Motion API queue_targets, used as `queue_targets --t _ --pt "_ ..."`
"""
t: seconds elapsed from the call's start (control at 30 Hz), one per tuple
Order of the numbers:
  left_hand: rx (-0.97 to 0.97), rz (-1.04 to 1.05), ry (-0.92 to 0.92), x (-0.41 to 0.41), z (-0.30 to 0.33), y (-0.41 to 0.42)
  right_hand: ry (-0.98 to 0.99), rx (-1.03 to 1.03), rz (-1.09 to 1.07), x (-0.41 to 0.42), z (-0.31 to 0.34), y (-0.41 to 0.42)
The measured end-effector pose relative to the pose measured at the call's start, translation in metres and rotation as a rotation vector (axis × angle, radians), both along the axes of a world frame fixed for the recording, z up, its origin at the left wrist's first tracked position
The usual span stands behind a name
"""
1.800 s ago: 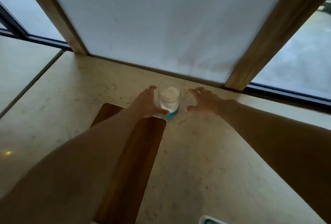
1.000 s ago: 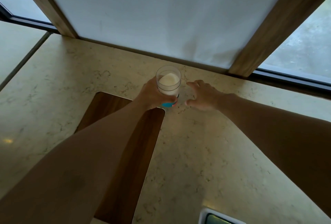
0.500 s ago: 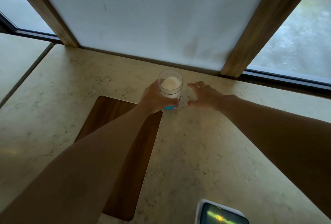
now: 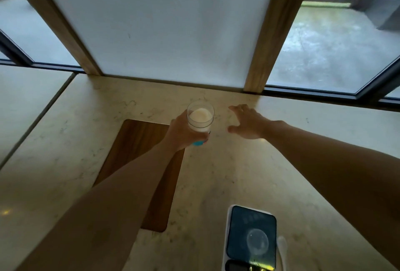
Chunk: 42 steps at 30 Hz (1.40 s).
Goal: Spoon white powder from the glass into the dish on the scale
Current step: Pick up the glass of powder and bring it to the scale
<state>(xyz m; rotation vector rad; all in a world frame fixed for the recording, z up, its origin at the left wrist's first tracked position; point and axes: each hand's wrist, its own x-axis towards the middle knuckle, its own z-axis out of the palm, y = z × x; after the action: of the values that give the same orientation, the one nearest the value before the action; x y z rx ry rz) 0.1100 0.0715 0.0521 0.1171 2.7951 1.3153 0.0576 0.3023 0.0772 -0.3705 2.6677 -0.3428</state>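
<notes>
A clear glass (image 4: 200, 117) filled with white powder, with a blue band at its base, is lifted a little off the stone counter near the far wall. My left hand (image 4: 184, 133) is wrapped around its left side. My right hand (image 4: 246, 122) hovers to the right of the glass, fingers spread, not touching it. Near the bottom edge lies a dark scale (image 4: 251, 238) with a small clear round dish (image 4: 257, 241) on its platform. A white spoon (image 4: 282, 247) lies just right of the scale.
A dark wooden board (image 4: 134, 141) is set into the pale marble counter (image 4: 227, 173) under my left forearm. A white wall panel with wooden posts (image 4: 268, 28) and windows closes off the far side. A seam splits the counter at left.
My left hand closed on the glass and lifted it slightly toward me. My right hand drew away to the right. The view tilted down, bringing the scale, dish and spoon into sight.
</notes>
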Motion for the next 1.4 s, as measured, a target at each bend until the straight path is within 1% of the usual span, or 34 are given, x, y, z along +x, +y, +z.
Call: queue_targets --t 0.17,0.4,0.6,0.77,0.9,1.1,1.27,1.4 --pt "-0.011 -0.022 0.000 0.038 0.015 0.015 0.015 -0.049 -0.039 0.041 0.008 0.012" --pt "-0.064 -0.051 -0.084 0.094 0.019 0.034 -0.005 -0.110 -0.118 0.107 0.011 0.033" --pt "-0.012 -0.016 -0.124 0.140 0.013 0.043 -0.017 -0.124 -0.167 0.166 -0.007 0.059" --pt "-0.020 0.010 -0.143 0.167 0.005 0.046 -0.070 -0.120 -0.234 0.207 -0.027 0.083" --pt "-0.023 -0.011 -0.140 0.186 -0.004 0.046 -0.085 -0.122 -0.318 0.234 -0.039 0.097" --pt "-0.011 0.007 -0.200 0.209 -0.011 0.048 -0.031 -0.118 -0.387 0.273 -0.058 0.113" --pt "-0.034 0.002 -0.233 0.219 -0.018 0.050 -0.108 -0.031 -0.462 0.312 -0.079 0.119" --pt "-0.055 -0.029 -0.239 0.226 -0.025 0.050 -0.191 -0.055 -0.520 0.342 -0.096 0.122"
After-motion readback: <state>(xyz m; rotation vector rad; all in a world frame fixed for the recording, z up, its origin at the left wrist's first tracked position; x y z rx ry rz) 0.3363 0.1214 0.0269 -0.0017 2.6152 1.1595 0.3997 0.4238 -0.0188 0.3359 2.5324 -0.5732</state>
